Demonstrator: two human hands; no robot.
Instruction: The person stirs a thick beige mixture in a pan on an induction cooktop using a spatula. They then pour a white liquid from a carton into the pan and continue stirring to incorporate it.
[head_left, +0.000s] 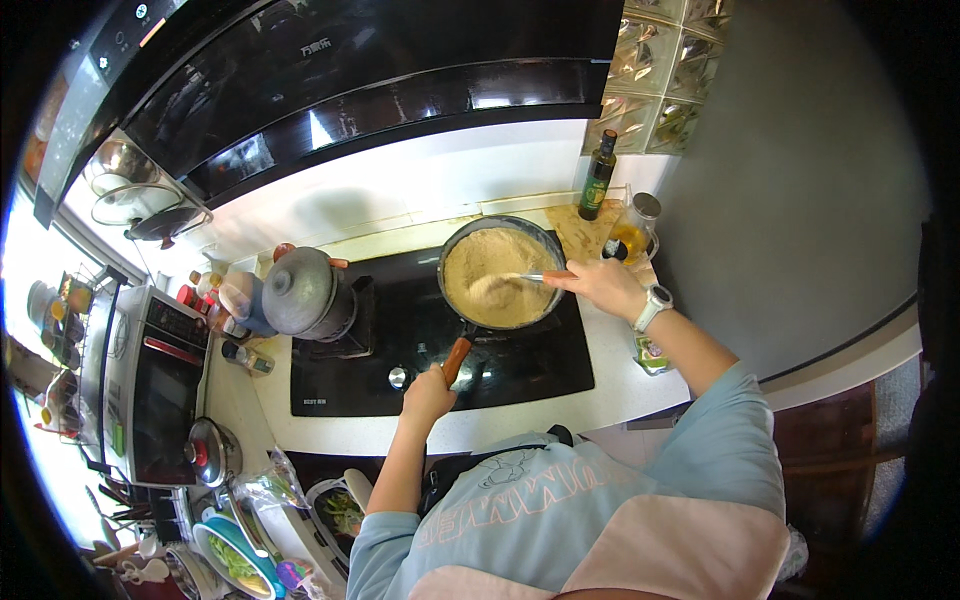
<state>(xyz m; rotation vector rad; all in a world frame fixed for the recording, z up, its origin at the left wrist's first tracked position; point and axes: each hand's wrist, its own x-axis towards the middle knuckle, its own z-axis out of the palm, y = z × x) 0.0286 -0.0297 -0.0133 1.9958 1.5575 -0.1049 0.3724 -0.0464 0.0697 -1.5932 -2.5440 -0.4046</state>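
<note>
A dark frying pan (501, 326) stands on the right side of the black glass gas hob (397, 300). Pale tan powder (495, 251), like flour, covers its bottom. My left hand (429, 394) is closed around the pan's wooden handle (456, 360). With my right hand (611, 286), which wears a watch, I grip the wooden handle of a utensil (551, 275); its metal shank reaches into the powder, where the head is partly hidden. A grey lidded pot (300, 292) sits on the left burner.
A dark glass bottle (597, 180) and a glass jug of yellow liquid (634, 229) stand behind the pan's right side. Jars and a microwave (169, 390) are at the left. The range hood (360, 82) overhangs the hob. Lower left, a blue-rimmed basket (225, 532) holds leafy greens.
</note>
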